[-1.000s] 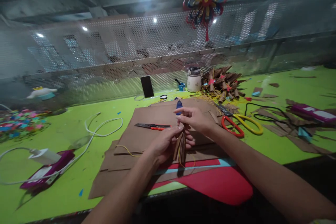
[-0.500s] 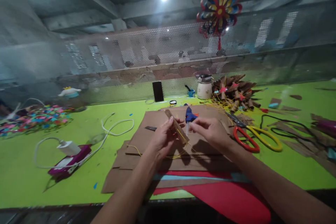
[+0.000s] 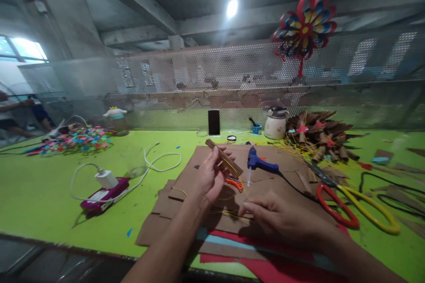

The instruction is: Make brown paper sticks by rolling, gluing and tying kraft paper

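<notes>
My left hand [image 3: 212, 179] is closed around a rolled brown cardboard piece [image 3: 229, 162], tilted with its upper end to the left. A yellow string [image 3: 232, 164] runs along the roll. My right hand [image 3: 268, 212] is closed in a pinch, apart from the roll and nearer to me; what sits between its fingertips is too small to make out. Beyond it, a blue glue gun [image 3: 262, 164] lies on the brown cardboard sheets [image 3: 195, 185], nozzle towards me. An orange-handled tool [image 3: 236, 184] rests under my left hand, partly hidden.
Large scissors [image 3: 338, 205] with red and yellow handles lie at right. Behind them are a pile of brown rolls [image 3: 318, 135] and a white jar [image 3: 275, 124]. A purple power strip [image 3: 104, 196] with a white cable and a heap of colourful pieces [image 3: 83, 139] occupy the left.
My right hand has moved back towards me, away from the roll and the glue gun. My left hand still holds the roll. The view has turned left.
</notes>
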`<state>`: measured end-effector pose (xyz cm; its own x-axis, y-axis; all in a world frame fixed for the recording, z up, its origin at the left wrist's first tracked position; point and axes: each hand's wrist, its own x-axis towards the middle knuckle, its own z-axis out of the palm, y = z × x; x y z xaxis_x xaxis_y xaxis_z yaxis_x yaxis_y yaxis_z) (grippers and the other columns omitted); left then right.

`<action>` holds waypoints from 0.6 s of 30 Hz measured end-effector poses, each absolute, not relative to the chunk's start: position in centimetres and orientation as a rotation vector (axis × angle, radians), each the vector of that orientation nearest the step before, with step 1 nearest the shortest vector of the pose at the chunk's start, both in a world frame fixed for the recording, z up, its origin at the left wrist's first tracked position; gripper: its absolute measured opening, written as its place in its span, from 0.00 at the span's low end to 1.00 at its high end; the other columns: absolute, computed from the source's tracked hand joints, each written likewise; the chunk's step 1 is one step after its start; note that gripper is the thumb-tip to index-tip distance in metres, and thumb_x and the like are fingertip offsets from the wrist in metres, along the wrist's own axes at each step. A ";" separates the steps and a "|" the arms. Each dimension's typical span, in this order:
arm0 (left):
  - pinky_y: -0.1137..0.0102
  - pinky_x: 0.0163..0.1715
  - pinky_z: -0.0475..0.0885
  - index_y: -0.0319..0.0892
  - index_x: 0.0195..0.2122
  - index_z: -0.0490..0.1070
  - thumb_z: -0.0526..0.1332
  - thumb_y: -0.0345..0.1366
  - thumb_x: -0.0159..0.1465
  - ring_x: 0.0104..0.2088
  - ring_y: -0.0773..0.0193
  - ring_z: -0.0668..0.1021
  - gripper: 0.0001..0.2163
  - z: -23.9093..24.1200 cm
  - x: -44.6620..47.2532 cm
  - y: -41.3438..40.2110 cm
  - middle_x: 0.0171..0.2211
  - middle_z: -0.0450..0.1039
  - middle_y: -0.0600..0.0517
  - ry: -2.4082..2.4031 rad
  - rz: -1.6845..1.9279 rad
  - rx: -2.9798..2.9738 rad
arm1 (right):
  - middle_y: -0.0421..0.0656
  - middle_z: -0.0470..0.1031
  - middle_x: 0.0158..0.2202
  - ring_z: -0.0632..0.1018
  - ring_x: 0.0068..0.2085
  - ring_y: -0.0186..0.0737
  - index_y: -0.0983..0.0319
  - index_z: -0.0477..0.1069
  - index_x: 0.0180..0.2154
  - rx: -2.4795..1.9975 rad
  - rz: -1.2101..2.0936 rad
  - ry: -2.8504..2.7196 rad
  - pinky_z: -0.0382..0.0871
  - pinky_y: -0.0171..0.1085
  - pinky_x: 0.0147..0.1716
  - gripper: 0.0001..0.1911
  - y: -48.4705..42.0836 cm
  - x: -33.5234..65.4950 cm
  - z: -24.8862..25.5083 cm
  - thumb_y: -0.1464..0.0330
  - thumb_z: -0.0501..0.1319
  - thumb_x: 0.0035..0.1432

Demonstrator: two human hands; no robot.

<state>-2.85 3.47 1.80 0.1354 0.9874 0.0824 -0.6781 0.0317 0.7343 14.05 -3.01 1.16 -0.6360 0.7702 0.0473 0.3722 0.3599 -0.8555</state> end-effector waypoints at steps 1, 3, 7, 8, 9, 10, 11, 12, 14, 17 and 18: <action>0.69 0.35 0.71 0.40 0.37 0.70 0.58 0.38 0.61 0.33 0.63 0.77 0.08 1.9 -2.8 3.4 0.32 0.74 0.50 0.544 1.385 0.740 | 0.37 0.64 0.20 0.65 0.23 0.31 0.61 0.72 0.34 -0.962 1.147 -2.238 0.58 0.30 0.24 0.20 -3.2 13.9 1.2 0.58 0.47 0.62; 0.69 0.33 0.71 0.40 0.38 0.70 0.58 0.38 0.61 0.33 0.63 0.77 0.08 2.0 -2.7 3.2 0.31 0.74 0.50 0.563 1.388 0.754 | 0.39 0.69 0.25 0.68 0.27 0.33 0.60 0.73 0.34 -0.894 1.054 -2.313 0.61 0.31 0.28 0.20 -3.4 13.8 1.3 0.58 0.46 0.62; 0.72 0.31 0.71 0.39 0.36 0.70 0.58 0.38 0.61 0.31 0.65 0.77 0.08 2.0 -2.8 3.2 0.29 0.73 0.51 0.562 1.382 0.752 | 0.41 0.72 0.30 0.71 0.32 0.35 0.59 0.73 0.37 -0.860 1.005 -2.273 0.62 0.31 0.33 0.21 -3.4 14.1 1.7 0.58 0.45 0.63; 0.73 0.30 0.71 0.39 0.36 0.70 0.58 0.37 0.61 0.30 0.66 0.77 0.08 2.0 -2.9 3.2 0.28 0.73 0.51 0.561 1.381 0.738 | 0.40 0.72 0.30 0.71 0.32 0.34 0.58 0.73 0.38 -0.870 0.997 -2.278 0.62 0.31 0.33 0.21 -3.5 14.2 1.8 0.58 0.45 0.63; 0.74 0.30 0.71 0.39 0.36 0.70 0.58 0.37 0.61 0.29 0.67 0.76 0.07 2.0 -3.0 3.3 0.27 0.73 0.52 0.560 1.379 0.724 | 0.40 0.72 0.28 0.71 0.30 0.34 0.58 0.73 0.38 -0.881 0.990 -2.304 0.62 0.30 0.31 0.21 -3.5 14.3 1.9 0.58 0.45 0.63; 0.74 0.30 0.71 0.39 0.36 0.70 0.58 0.37 0.61 0.28 0.68 0.76 0.07 2.0 -3.0 3.3 0.27 0.72 0.52 0.559 1.373 0.713 | 0.39 0.71 0.27 0.70 0.29 0.33 0.58 0.73 0.37 -0.887 0.982 -2.340 0.61 0.30 0.29 0.21 -3.5 14.3 1.9 0.58 0.45 0.63; 0.75 0.30 0.71 0.39 0.36 0.70 0.58 0.37 0.61 0.28 0.68 0.76 0.07 2.0 -3.0 3.3 0.26 0.72 0.52 0.557 1.367 0.704 | 0.39 0.71 0.26 0.69 0.28 0.33 0.58 0.73 0.37 -0.889 0.975 -2.373 0.60 0.30 0.28 0.21 -3.5 14.3 1.9 0.58 0.44 0.63; 0.75 0.30 0.71 0.39 0.36 0.70 0.58 0.36 0.61 0.28 0.68 0.76 0.07 2.0 -3.1 3.3 0.26 0.72 0.52 0.555 1.363 0.698 | 0.39 0.70 0.25 0.69 0.27 0.32 0.59 0.73 0.36 -0.887 0.968 -2.397 0.59 0.30 0.28 0.21 -3.5 14.2 1.9 0.58 0.44 0.63; 0.75 0.30 0.71 0.39 0.36 0.70 0.57 0.36 0.62 0.27 0.68 0.76 0.07 2.1 -3.0 3.3 0.25 0.72 0.52 0.552 1.364 0.686 | 0.39 0.71 0.26 0.68 0.28 0.32 0.59 0.73 0.35 -0.905 0.956 -2.416 0.59 0.30 0.28 0.21 -3.4 14.1 1.7 0.59 0.45 0.63; 0.74 0.30 0.71 0.39 0.36 0.69 0.56 0.35 0.62 0.27 0.68 0.76 0.06 2.4 -3.0 3.2 0.24 0.72 0.52 0.544 1.366 0.681 | 0.38 0.69 0.24 0.67 0.25 0.32 0.61 0.72 0.31 -0.972 0.943 -2.423 0.57 0.30 0.26 0.21 -2.9 14.1 1.2 0.59 0.45 0.63; 0.73 0.30 0.72 0.38 0.36 0.69 0.55 0.35 0.63 0.26 0.68 0.76 0.07 2.4 -3.0 3.2 0.24 0.72 0.52 0.542 1.355 0.681 | 0.39 0.69 0.24 0.66 0.25 0.32 0.61 0.72 0.31 -0.991 0.936 -2.422 0.57 0.30 0.25 0.21 -2.5 14.2 0.9 0.59 0.45 0.63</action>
